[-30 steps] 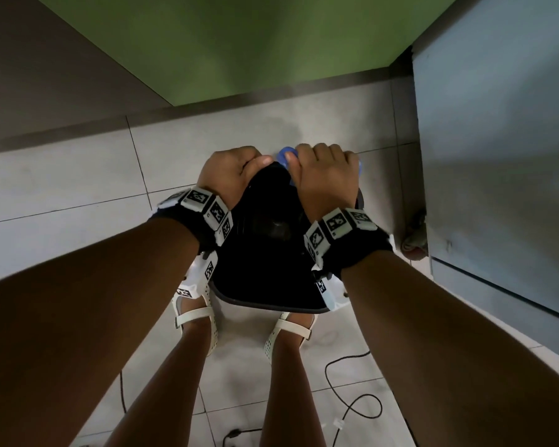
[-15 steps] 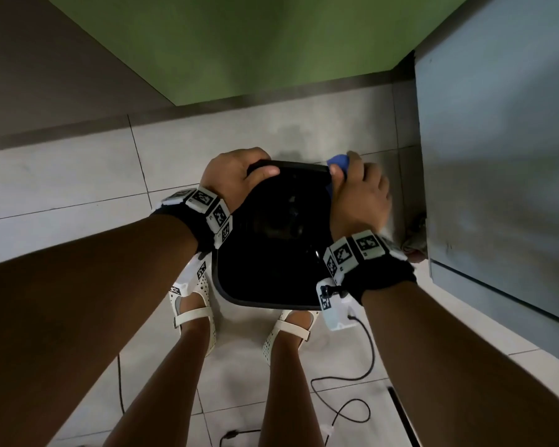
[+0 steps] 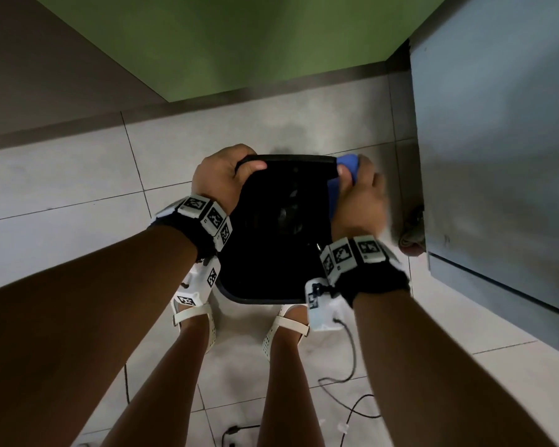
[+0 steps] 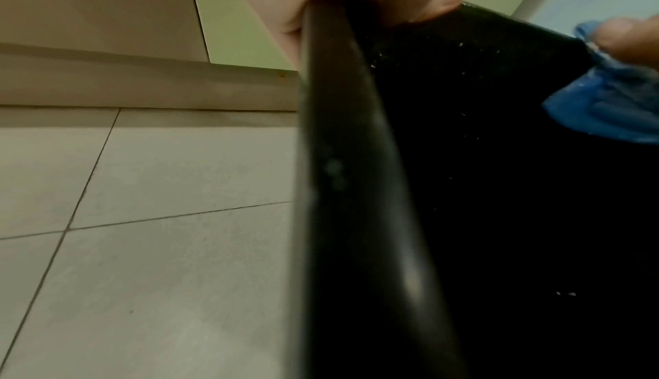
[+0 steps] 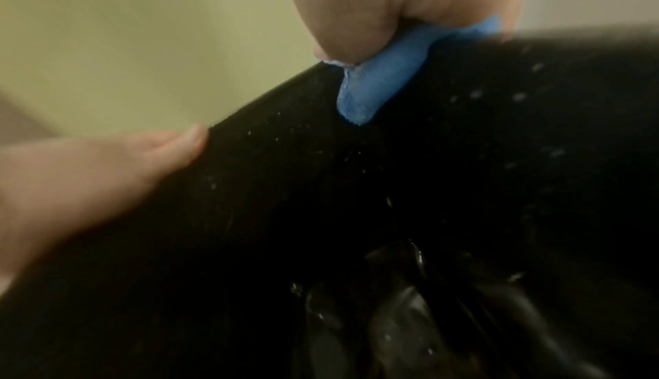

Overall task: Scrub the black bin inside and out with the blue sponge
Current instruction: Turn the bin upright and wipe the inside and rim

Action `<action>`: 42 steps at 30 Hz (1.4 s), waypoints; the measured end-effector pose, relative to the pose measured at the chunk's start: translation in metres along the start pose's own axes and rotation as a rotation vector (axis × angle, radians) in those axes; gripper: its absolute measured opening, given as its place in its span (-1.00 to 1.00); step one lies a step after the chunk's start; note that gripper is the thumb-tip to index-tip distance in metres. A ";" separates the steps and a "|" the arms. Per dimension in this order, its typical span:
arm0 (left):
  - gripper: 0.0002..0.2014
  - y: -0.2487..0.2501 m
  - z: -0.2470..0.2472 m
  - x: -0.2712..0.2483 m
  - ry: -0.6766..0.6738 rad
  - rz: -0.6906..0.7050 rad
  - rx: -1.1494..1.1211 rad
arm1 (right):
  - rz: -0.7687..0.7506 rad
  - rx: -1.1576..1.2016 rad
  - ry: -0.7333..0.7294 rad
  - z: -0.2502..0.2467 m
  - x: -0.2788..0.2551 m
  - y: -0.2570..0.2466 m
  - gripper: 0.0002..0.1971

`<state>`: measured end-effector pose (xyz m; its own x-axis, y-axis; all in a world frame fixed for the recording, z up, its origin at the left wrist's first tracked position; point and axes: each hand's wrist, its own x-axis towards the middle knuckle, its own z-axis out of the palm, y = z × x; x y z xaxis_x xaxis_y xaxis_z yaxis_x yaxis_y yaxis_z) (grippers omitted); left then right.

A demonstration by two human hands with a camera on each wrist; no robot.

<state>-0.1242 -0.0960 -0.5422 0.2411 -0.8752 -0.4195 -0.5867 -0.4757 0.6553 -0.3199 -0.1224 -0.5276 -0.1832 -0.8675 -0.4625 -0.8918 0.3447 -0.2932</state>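
The black bin (image 3: 271, 240) is held above the tiled floor (image 3: 78, 175), in front of the person's legs, its open mouth turned up toward the head camera and its long axis running away from the body toward the green wall (image 3: 239, 43). The far rim is the part being worked: the blue sponge (image 3: 347, 162) is folded over the far right corner of that rim, one flap lying down the inside wall and the rest wrapped to the outside. The right hand (image 3: 359, 201) is closed on the sponge, thumb inside the bin and fingers outside, so the grip there is narrow and pinches sponge and rim together. The left hand (image 3: 221, 179) is closed on the far left corner of the rim, thumb over the top edge, and carries the bin. The two hands sit at opposite ends of the same far edge, well apart, with both forearms reaching forward and down. From the sponge, the unscrubbed right side rim appears to run back toward the body, so a pull along it seems the likely next stroke. Pale flecks are seen on the inner wall in both wrist views.
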 end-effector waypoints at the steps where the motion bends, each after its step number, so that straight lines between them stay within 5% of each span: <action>1: -0.79 0.001 0.001 -0.003 0.006 -0.009 -0.002 | 0.043 0.002 0.017 0.001 -0.005 -0.002 -0.50; 6: -0.72 -0.005 -0.003 -0.019 0.003 -0.078 0.098 | -0.195 -0.058 -0.064 -0.005 0.015 -0.016 -0.57; 12: -0.58 0.007 -0.007 -0.007 -0.316 0.011 0.221 | -0.587 -0.232 -0.172 -0.001 0.039 -0.052 -0.61; 15: -0.63 0.019 0.000 0.005 -0.271 -0.005 0.064 | -0.742 -0.311 -0.138 0.013 0.035 -0.069 -0.59; 18: -0.67 0.016 0.003 0.004 -0.224 -0.030 -0.055 | -0.739 -0.293 -0.072 0.020 0.030 -0.068 -0.53; 24: -0.67 0.014 0.007 0.000 -0.149 -0.059 -0.133 | -0.606 -0.301 0.059 0.011 0.014 -0.037 -0.52; 29: -0.67 0.016 0.008 0.001 -0.119 -0.073 -0.069 | -0.363 -0.341 -0.079 -0.015 -0.005 0.015 -0.55; 36: -0.66 0.020 0.009 0.000 -0.091 -0.067 -0.042 | 0.151 0.078 0.077 0.002 -0.030 0.030 -0.54; 42: -0.65 0.020 0.009 0.001 -0.081 -0.064 -0.012 | 0.415 0.272 0.162 0.015 -0.041 0.027 -0.53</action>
<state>-0.1430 -0.1057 -0.5350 0.2139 -0.8330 -0.5102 -0.5629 -0.5320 0.6326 -0.3297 -0.0718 -0.5293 -0.5791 -0.6754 -0.4566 -0.5947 0.7331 -0.3300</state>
